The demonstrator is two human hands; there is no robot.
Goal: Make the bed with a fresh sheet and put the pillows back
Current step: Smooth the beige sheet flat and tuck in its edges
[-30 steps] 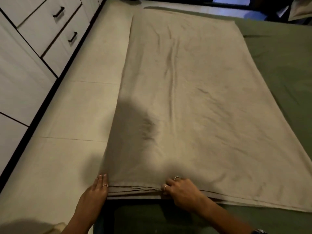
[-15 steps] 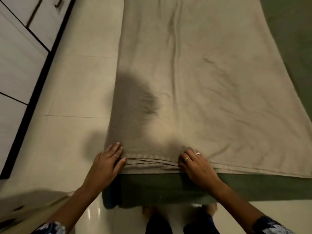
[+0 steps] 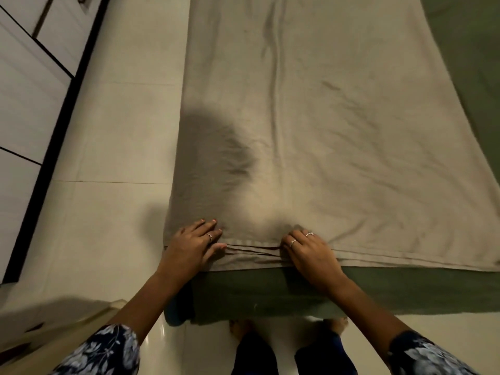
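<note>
A person's left hand (image 3: 193, 246) now rests flat-fingered on the folded beige sheet (image 3: 319, 136), having slid onto its corner at lower centre from the floor beside it; the right hand (image 3: 308, 254) still presses its layered near edge, fingers curled into the layered hem. The sheet covers the left part of the green mattress (image 3: 270, 290), unfolding apparently next.

- Your left hand (image 3: 190, 249) wears one thin silver ring (image 3: 209, 236), and its nails are painted a pinkish coral.
- Your right hand (image 3: 311, 257) wears two silver rings on neighbouring fingers: a plain band (image 3: 293, 242) and a more ornate one (image 3: 310, 234).
- Both forearms are bare below short sleeves (image 3: 105, 353) of dark navy cloth printed with pale blue and white flowers.
- Your trousers (image 3: 254, 355) are dark blue.
- Your feet (image 3: 335, 324) are bare.
</note>
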